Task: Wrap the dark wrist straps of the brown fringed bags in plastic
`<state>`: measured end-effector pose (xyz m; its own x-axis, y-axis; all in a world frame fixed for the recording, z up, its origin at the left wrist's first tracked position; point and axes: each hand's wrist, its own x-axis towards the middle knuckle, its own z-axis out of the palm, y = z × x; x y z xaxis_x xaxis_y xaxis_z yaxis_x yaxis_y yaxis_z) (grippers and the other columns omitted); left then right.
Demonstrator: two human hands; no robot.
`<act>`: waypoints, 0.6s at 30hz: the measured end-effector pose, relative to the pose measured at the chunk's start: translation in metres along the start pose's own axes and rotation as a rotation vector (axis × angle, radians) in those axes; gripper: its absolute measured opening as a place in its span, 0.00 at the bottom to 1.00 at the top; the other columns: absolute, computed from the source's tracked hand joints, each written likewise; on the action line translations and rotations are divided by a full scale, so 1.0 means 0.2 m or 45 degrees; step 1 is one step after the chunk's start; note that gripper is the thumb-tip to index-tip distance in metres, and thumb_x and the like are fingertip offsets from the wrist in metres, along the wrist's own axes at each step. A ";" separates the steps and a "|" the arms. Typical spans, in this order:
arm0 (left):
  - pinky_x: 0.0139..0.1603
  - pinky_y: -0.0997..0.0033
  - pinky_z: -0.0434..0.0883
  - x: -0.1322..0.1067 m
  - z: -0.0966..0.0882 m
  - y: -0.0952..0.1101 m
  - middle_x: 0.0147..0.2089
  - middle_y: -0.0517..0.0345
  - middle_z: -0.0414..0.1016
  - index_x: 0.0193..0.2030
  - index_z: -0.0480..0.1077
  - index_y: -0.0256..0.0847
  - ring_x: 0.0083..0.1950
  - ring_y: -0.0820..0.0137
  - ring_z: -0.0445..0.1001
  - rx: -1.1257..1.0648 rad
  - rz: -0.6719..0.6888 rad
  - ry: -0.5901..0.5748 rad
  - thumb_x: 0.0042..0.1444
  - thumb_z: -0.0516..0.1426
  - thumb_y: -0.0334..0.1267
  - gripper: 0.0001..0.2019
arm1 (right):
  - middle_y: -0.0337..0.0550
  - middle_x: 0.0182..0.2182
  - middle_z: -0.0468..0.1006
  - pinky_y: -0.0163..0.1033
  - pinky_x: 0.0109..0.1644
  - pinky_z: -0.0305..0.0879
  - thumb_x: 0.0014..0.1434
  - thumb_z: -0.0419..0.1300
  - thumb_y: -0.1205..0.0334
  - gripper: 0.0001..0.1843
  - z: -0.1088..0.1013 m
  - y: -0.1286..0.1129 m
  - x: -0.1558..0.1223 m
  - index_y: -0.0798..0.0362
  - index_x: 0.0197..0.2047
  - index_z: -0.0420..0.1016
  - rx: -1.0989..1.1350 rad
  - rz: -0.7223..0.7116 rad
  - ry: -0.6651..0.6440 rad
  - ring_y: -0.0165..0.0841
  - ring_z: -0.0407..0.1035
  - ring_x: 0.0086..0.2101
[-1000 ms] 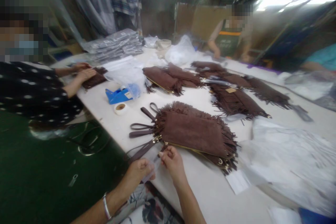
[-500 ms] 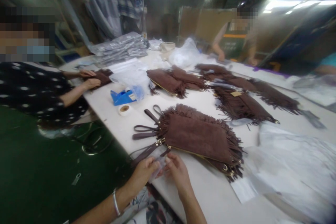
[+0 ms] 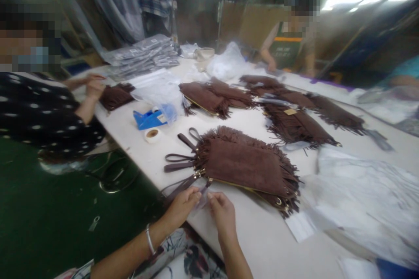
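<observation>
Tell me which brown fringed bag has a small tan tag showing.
The bag beyond the front stack, towards the right: a tan tag lies near its far edge. I see none on the others.

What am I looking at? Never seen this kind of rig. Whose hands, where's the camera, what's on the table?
No machine here: these are a person's bare hands, seen by a camera worn on their head, looking forward and down. The left hand pinches a small clear plastic piece; the right hand is at its other edge, its grip too blurred to tell.
On the white table just beyond lie stacked fringed brown pouches with wrist straps. Farther off are more such pouches, a blue tape dispenser and a tape roll. Co-workers sit or stand around.
</observation>
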<state>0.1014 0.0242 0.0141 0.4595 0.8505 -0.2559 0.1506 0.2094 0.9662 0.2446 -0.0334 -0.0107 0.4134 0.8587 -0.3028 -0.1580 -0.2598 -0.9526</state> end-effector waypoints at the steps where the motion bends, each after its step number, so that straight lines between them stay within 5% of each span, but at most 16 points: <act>1: 0.44 0.68 0.66 0.00 0.00 -0.01 0.41 0.48 0.76 0.46 0.74 0.35 0.42 0.61 0.72 -0.038 -0.017 0.002 0.57 0.58 0.50 0.20 | 0.34 0.17 0.66 0.33 0.23 0.52 0.52 0.62 0.44 0.19 0.00 -0.01 0.00 0.53 0.26 0.72 -0.003 -0.002 0.014 0.27 0.55 0.19; 18: 0.42 0.66 0.69 0.09 0.04 -0.01 0.42 0.47 0.79 0.48 0.76 0.35 0.41 0.60 0.74 -0.288 -0.160 0.055 0.51 0.62 0.48 0.22 | 0.38 0.24 0.77 0.36 0.35 0.61 0.57 0.59 0.48 0.16 0.00 -0.15 0.05 0.51 0.29 0.77 -0.319 -0.243 0.191 0.34 0.68 0.28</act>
<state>0.1164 0.0355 0.0066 0.4109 0.8298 -0.3777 0.0022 0.4134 0.9106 0.2542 -0.0168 0.0137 0.5447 0.8325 -0.1012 0.1520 -0.2167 -0.9643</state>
